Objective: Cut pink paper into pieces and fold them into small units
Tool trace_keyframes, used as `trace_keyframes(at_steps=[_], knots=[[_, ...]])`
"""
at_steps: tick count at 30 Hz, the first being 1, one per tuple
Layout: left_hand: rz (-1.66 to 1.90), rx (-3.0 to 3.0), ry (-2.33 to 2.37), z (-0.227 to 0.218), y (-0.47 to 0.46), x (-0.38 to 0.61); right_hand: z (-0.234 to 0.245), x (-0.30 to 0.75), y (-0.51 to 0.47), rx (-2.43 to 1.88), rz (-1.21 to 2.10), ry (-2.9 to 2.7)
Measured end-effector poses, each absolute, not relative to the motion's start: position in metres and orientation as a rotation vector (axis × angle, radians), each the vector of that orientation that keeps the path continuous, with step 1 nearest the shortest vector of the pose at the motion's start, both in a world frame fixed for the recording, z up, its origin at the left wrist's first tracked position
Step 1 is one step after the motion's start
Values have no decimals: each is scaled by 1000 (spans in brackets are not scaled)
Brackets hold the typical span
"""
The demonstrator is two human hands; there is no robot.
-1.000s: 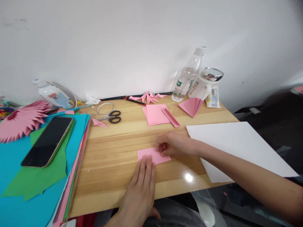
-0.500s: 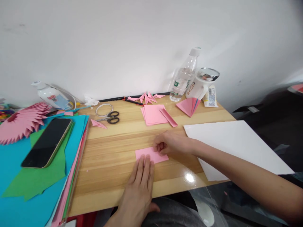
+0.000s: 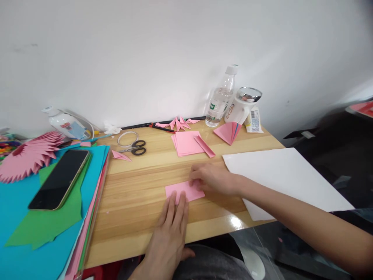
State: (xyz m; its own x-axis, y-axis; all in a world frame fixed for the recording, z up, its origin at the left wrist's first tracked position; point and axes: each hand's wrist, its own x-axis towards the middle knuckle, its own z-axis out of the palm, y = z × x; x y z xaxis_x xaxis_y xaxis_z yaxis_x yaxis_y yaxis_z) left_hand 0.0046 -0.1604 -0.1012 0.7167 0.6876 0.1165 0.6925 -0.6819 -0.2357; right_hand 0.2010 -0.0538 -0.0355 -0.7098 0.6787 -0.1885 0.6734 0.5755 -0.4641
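Observation:
A pink paper rectangle (image 3: 186, 189), looking folded, lies flat on the wooden table in front of me. My left hand (image 3: 170, 229) rests on its lower edge, fingers stretched out and slightly apart. At its upper right part is my right hand (image 3: 211, 178), with fingers curled in and fingertips against the paper; the palm hides what the thumb does. Beyond my hands sits a small stack of pink square sheets (image 3: 186, 143), with a narrow folded pink strip (image 3: 205, 146) leaning across its right side.
To the left, a phone (image 3: 60, 179) lies on green and blue paper (image 3: 96, 175). Scissors (image 3: 136, 147) and a tape roll (image 3: 127, 133) are farther back. A water bottle (image 3: 220, 103), mug (image 3: 237, 112) and pink folded fan (image 3: 229, 133) stand behind; white board (image 3: 279, 179) lies right.
The view has shifted slightly. My right hand stays at the paper's upper right, its fingers bent a little differently. My left hand keeps its place, with a wider gap between two fingers.

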Motion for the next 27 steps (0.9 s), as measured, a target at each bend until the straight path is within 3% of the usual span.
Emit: trace_keyframes(at_steps=[4,8,27], knots=[[6,-2650,-1121,-102,-162,7,-51,190,-112,-1061,148,-2796],[33,-2692,-1127,-101,-161,7,-81,183,-156,-1000,-186,-2693],[60,-2719,-1185,-93,-160,6,-102,188,-165,-1176,-230,-2582]])
